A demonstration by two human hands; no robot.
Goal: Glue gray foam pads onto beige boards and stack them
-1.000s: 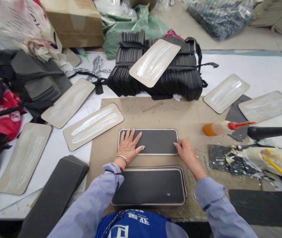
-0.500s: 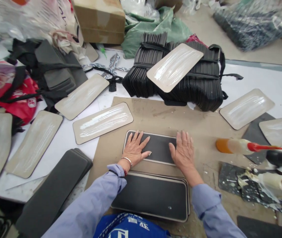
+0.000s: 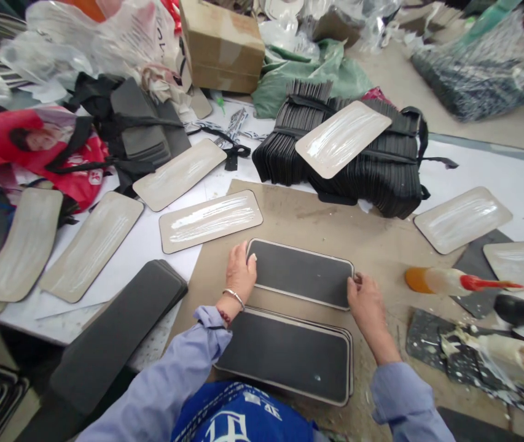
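At the centre of the frame, a dark panel with a pale rim (image 3: pixel 301 273) lies on or just above the brown board (image 3: pixel 289 205); the left hand (image 3: pixel 241 270) pinches its left end, the right hand (image 3: pixel 367 301) its right corner. The stack (image 3: pixel 289 350) just below looks finished, while the white-streaked panels (image 3: pixel 211 221) at left, upper centre and right seem not yet covered. Bare board opens rightward towards the bottle (image 3: pixel 446 280); only a narrow strip separates panel and stack.
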